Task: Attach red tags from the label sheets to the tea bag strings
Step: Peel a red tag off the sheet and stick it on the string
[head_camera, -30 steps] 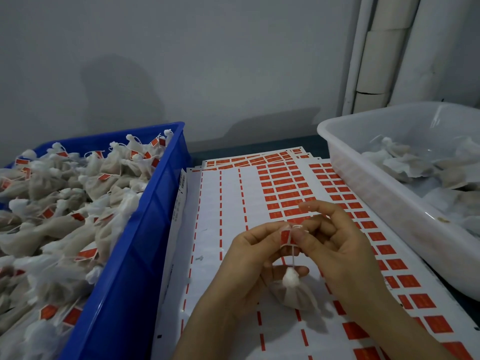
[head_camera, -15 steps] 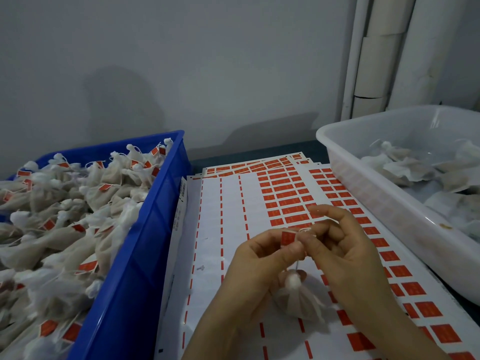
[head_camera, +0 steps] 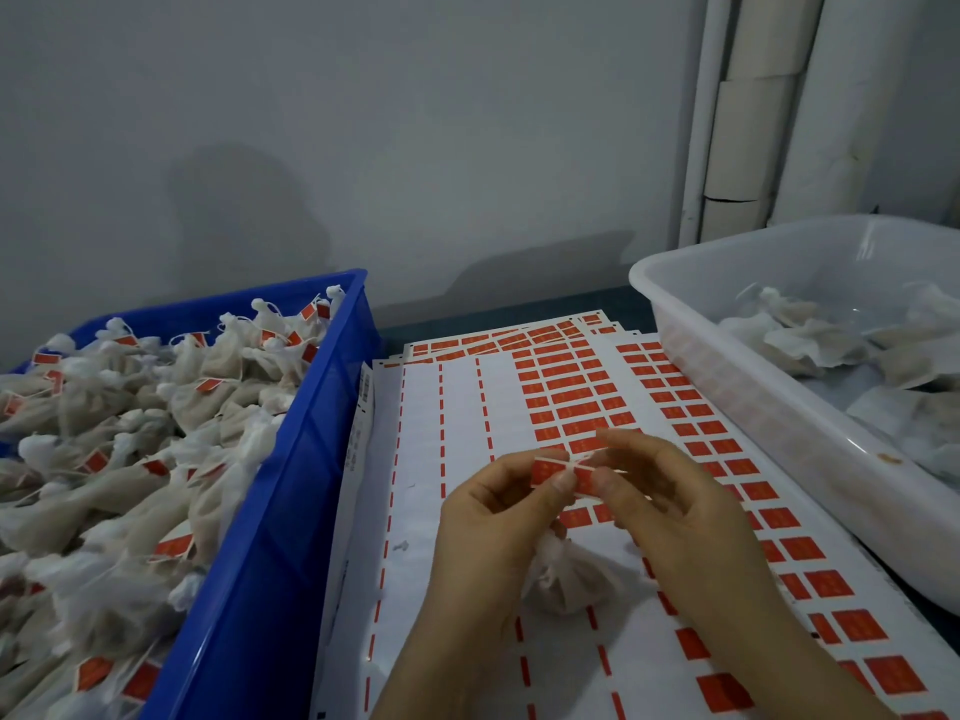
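A red tag point(head_camera: 546, 470) lies unfolded between my two hands, with a white string point(head_camera: 581, 464) running across its middle. My left hand point(head_camera: 488, 527) pinches the tag's left half with thumb and forefinger. My right hand point(head_camera: 670, 511) pinches the right half and the string. Under the hands hangs a small white tea bag point(head_camera: 563, 576), its knotted top hidden behind my fingers. The label sheets point(head_camera: 467, 407) lie flat beneath, with rows of red tags on the right and stripped white columns on the left.
A blue crate point(head_camera: 270, 511) on the left is heaped with tagged tea bags point(head_camera: 119, 459). A white plastic tub point(head_camera: 769, 402) on the right holds untagged tea bags point(head_camera: 831, 335). A grey wall and white pipes point(head_camera: 748, 111) stand behind.
The tag, folded small between my fingertips earlier, now lies spread open between both hands with the string across it. Both hands sit a little lower in the view.
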Demonstrator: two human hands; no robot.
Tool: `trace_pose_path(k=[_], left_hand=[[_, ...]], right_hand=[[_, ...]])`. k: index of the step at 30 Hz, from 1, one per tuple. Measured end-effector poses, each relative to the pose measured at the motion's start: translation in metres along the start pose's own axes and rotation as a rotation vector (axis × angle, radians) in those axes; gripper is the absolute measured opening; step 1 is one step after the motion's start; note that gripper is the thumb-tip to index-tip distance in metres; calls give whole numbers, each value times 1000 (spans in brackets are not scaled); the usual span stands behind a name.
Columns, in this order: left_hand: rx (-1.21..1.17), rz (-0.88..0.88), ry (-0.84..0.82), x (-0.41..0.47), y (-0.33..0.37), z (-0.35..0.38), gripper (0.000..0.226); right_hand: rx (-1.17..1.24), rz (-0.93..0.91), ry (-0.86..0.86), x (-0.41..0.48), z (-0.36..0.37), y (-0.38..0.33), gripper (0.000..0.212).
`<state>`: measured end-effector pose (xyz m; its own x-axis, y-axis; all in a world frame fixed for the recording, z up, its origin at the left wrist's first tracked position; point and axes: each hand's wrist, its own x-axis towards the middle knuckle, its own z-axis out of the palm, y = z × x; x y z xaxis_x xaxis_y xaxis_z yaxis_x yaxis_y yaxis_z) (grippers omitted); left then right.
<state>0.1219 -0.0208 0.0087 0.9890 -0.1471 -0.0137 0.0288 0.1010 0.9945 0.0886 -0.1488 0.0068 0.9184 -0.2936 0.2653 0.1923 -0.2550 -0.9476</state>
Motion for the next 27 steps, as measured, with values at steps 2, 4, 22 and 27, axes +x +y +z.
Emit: trace_pose_path(k=[2,4,22,27], left_hand=[[39,42,44,0,1,1,28],[74,86,59,-2,2,2,36],[237,284,81,-3,-2,3,34],[311,336,157,-3,-6,6,43]], right_hand=[[-72,-11,8,1,-1,2,19],[-121,-5,4,0,-2,3,14],[-114,-96,-23,-2,-2,3,15],[-113,-83,-2,-2,-1,4,12]])
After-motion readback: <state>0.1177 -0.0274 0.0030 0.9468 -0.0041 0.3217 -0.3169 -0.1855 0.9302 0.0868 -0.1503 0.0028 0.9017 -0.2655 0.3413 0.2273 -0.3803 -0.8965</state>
